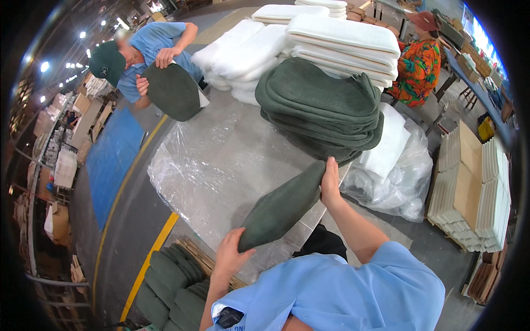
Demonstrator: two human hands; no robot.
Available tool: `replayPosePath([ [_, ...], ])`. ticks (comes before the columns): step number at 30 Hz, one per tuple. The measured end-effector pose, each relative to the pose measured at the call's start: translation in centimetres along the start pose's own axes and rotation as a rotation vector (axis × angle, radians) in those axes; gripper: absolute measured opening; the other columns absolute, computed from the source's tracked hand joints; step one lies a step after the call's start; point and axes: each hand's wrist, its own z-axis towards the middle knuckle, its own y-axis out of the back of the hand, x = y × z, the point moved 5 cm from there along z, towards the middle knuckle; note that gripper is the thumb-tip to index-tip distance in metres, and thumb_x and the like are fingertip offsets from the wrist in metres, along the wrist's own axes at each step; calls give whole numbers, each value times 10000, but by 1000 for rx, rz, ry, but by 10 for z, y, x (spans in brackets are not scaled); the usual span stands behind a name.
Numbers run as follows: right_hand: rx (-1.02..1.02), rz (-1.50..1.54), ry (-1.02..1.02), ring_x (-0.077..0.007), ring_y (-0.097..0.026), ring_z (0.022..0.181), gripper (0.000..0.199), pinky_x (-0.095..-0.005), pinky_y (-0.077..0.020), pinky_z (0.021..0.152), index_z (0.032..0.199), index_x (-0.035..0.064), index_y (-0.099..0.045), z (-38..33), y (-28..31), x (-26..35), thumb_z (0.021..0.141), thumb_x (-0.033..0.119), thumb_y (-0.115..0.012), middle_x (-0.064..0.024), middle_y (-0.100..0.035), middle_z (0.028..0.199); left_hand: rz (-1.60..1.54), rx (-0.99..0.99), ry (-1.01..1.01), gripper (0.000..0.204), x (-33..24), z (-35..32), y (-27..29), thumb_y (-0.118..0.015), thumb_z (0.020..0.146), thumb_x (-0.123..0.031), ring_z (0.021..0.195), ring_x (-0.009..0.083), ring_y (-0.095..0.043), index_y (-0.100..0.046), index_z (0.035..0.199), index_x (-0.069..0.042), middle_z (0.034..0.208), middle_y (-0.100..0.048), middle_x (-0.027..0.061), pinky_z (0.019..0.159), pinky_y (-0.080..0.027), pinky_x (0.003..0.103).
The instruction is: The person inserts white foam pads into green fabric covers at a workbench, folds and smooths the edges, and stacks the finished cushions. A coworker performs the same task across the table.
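Observation:
Between my hands is a dark green fabric cushion (284, 207), tilted above the near part of a plastic-covered table (190, 160). My left hand (229, 254) grips its near left end, thumb on one side and fingers on the other. At its far right end, my right hand (330, 185) holds the edge, close to a tall stack of dark green fabric covers (320, 105). Across the table at the left, a co-worker in a blue shirt and green cap holds another green cushion (174, 92), with a bit of white padding showing at its open end.
White padding sheets (342, 41) are piled along the table's far side. Several green cushions (171, 287) lie on the floor at the lower left. A clear plastic bag (406, 182) sits right of the table, near stacked pale boards (469, 187). Another person sits beyond.

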Motion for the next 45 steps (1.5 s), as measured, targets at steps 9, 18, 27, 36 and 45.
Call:
replayPosePath([
  [9,218,161,-613,-304,-600,1287,658,-494,-521,1064,1489,62,-453,-179,6,-5,924,98,-787,-130,-614,1402,323,90,-245,886,-58,-8,-73,-834,787,-254,1325,469,-553,-433,1567,-126,1548,-513,177,1110,-458,522],
  [18,625,-89,-369,-302,-660,1213,678,-424,-544,1043,1427,-65,-462,-161,-38,56,837,19,-787,-204,-658,1319,-372,-395,177,737,36,56,-22,-717,989,-456,1407,326,-536,-512,1507,27,1479,-598,217,1172,-407,429],
  [27,938,-270,-152,-247,-620,1157,937,-377,-531,1030,1634,33,-256,-228,-88,89,929,270,-827,-192,-486,1394,-1047,157,453,666,43,124,-28,-584,1058,-530,1282,306,-616,-559,1464,-2,1383,-660,137,1046,-503,453],
  [36,526,-256,-294,-275,-513,1346,958,-412,-492,1017,1616,123,-325,-144,-8,14,878,382,-878,-161,-508,1444,-744,564,276,608,8,103,-83,-558,1068,-498,1213,362,-638,-588,1413,1,1293,-688,170,1015,-512,485],
  [45,563,192,-708,-276,-660,1210,483,-512,-507,1084,1404,48,-557,-169,61,-33,1001,231,-751,-93,-669,1325,-95,721,-26,557,-15,121,-146,-532,1078,-466,1143,417,-659,-616,1362,5,1203,-715,203,984,-522,516],
])
